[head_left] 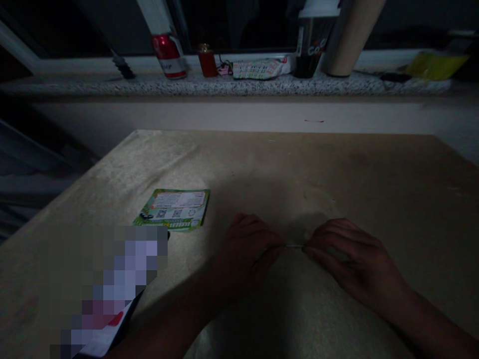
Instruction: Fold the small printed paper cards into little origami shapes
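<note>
The scene is dim. Both my hands rest low over a beige table (337,164). My left hand (245,254) and my right hand (352,259) face each other, each with fingertips pinched on one end of a thin, short, pale strip (294,246) stretched between them. I cannot make out what the strip is. A green printed packet (174,209) lies flat on the table to the left of my left hand.
A blurred-out flat object (112,289) lies at the table's near left. Behind the table a stone window ledge (93,87) carries a red can (170,55), a small red lighter (206,60), a printed packet (262,67), a dark cup (312,45), a cardboard tube (350,35) and a yellow item (436,65).
</note>
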`<state>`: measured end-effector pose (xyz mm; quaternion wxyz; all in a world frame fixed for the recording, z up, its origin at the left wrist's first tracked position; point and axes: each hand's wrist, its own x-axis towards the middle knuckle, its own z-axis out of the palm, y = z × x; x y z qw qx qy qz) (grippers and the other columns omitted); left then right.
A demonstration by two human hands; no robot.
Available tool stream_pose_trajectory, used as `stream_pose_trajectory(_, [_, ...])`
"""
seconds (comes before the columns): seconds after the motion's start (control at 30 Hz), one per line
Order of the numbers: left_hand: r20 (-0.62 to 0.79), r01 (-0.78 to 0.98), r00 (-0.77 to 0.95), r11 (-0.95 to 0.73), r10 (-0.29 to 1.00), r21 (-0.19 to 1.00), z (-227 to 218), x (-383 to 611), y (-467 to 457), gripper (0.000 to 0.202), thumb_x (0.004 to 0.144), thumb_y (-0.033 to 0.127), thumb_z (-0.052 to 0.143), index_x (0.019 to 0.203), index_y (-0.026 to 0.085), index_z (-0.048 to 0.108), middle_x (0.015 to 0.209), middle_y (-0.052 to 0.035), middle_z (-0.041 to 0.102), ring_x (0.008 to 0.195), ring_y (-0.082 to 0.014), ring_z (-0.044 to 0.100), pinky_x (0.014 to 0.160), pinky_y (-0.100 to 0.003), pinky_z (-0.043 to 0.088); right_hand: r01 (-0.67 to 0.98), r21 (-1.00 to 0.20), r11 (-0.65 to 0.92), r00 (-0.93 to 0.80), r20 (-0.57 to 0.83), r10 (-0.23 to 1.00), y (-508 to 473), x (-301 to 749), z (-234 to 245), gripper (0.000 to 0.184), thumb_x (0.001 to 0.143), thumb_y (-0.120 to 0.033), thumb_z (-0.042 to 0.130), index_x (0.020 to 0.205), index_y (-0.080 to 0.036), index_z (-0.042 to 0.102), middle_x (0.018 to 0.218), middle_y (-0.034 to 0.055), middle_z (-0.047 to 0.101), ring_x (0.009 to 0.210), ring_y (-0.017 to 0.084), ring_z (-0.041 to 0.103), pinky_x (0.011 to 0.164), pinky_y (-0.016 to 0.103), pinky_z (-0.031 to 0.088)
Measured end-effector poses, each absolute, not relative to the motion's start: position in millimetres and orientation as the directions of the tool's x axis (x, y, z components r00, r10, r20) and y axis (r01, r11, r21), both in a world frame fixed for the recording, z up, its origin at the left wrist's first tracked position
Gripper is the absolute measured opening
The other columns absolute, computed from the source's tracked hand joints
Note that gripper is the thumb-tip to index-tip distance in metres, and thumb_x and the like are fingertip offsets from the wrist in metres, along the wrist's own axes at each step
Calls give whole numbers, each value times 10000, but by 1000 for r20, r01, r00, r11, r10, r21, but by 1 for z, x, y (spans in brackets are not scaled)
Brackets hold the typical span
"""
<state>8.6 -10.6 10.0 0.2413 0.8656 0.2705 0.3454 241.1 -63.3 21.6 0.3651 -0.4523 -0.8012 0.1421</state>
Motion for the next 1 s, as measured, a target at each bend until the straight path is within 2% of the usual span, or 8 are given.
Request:
stream_pose_trajectory(0.1, [462, 297, 628, -741, 627, 602, 8, 8, -9, 64, 956, 183, 622, 918, 197, 672, 845, 8, 727, 814, -158, 611, 856, -352, 401, 629, -533, 566, -323, 483, 814, -63, 242, 19, 60, 928, -156, 667, 900, -207, 683, 779, 11, 699, 740, 169, 654, 732, 353, 493])
stream_pose_trajectory(0.23, [527, 236, 605, -767, 596, 597, 5, 8, -10, 78, 958, 175, 610, 905, 189, 665, 831, 7, 729, 786, -151, 611, 829, -342, 414, 591, -524, 613, -345, 523, 779, -61, 241, 14, 51, 899, -153, 705, 932, -189, 688, 832, 35, 698, 800, 189, 641, 751, 376, 507])
stream_pose_trajectory(0.43, [553, 206, 622, -798, 554, 566, 7, 11, -14, 53, 934, 152, 648, 896, 178, 674, 838, 9, 736, 775, -146, 596, 798, -326, 420, 473, -496, 728, -404, 612, 680, -59, 237, 11, 175, 874, -46, 704, 1009, -157, 699, 848, 53, 714, 817, 191, 635, 747, 386, 514])
stream_pose_trajectory(0.63, [597, 202, 580, -807, 555, 554, 5, 11, -13, 53, 939, 188, 669, 893, 195, 695, 841, 14, 747, 790, -152, 592, 801, -329, 442, 482, -475, 736, -372, 650, 663, -59, 236, 13, 153, 856, -28, 713, 969, -132, 716, 835, 68, 717, 787, 195, 636, 711, 388, 514])
stream_pose_trajectory(0.8, [584, 213, 572, -792, 576, 572, 5, 12, -12, 130, 971, 254, 643, 886, 206, 729, 861, 3, 752, 818, -149, 612, 810, -331, 456, 473, -472, 744, -376, 655, 655, -58, 238, 11, 160, 849, -23, 721, 970, -127, 724, 833, 72, 723, 768, 190, 638, 701, 387, 518])
stream_pose_trajectory(1.0, [659, 208, 511, -823, 552, 528, 14, 8, -11, 126, 884, 286, 756, 786, 207, 748, 886, -7, 767, 810, -152, 627, 768, -327, 487, 446, -469, 762, -402, 656, 639, -58, 238, 13, 136, 878, -47, 689, 988, -115, 732, 831, 87, 731, 745, 199, 636, 673, 394, 514])
